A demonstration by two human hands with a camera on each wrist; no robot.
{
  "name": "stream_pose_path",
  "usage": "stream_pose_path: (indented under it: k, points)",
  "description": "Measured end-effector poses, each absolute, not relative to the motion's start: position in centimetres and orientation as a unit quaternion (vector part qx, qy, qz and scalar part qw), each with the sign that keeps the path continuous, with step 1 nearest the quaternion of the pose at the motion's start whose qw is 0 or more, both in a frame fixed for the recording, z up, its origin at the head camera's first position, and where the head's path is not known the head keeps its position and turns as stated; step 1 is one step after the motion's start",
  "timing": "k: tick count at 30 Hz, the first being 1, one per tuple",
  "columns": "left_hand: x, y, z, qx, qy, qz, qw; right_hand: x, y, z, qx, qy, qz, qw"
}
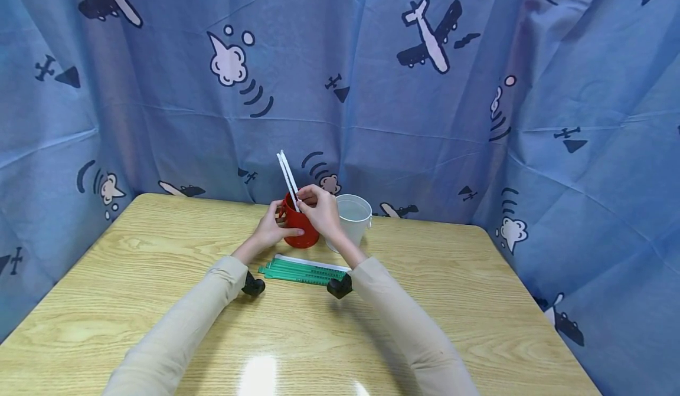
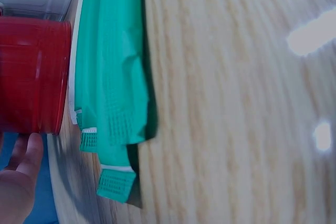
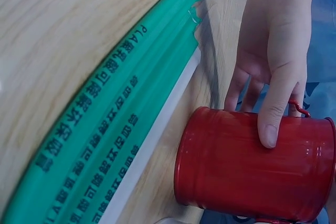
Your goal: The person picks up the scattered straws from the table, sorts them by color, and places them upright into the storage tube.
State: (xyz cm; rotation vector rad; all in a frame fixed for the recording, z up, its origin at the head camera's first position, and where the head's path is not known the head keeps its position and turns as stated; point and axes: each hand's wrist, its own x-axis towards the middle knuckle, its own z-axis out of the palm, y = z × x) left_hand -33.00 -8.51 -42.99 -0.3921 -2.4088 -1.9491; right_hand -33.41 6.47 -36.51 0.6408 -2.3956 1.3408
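Observation:
A small red bucket (image 1: 301,235) stands upright at the back of the table. My left hand (image 1: 268,231) holds it from the left, with the thumb pressed along its side, as the right wrist view also shows. Two long white-wrapped straws (image 1: 287,173) lean leftward out of the bucket's mouth. At the rim, my right hand (image 1: 322,208) pinches them near their lower part. Their bottom ends are hidden inside the bucket. In front of the bucket lie several green-wrapped straws (image 3: 105,103) with dark lettering, and one white-wrapped straw (image 3: 157,129) lies along their far edge.
Right of the red bucket, partly behind my right hand, stands a translucent white bucket (image 1: 355,207). A blue curtain (image 1: 297,77) printed with planes hangs around the back and sides of the wooden table (image 1: 451,301).

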Motion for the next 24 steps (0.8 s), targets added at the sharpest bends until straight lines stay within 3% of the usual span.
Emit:
stream_pose_path:
  k: [24]
  points:
    - [-33.3,-8.5,-43.2,-0.124,-0.769,-0.627,0.007,-31.0,9.0,-36.8,0.268,-0.833,0.458,0.158]
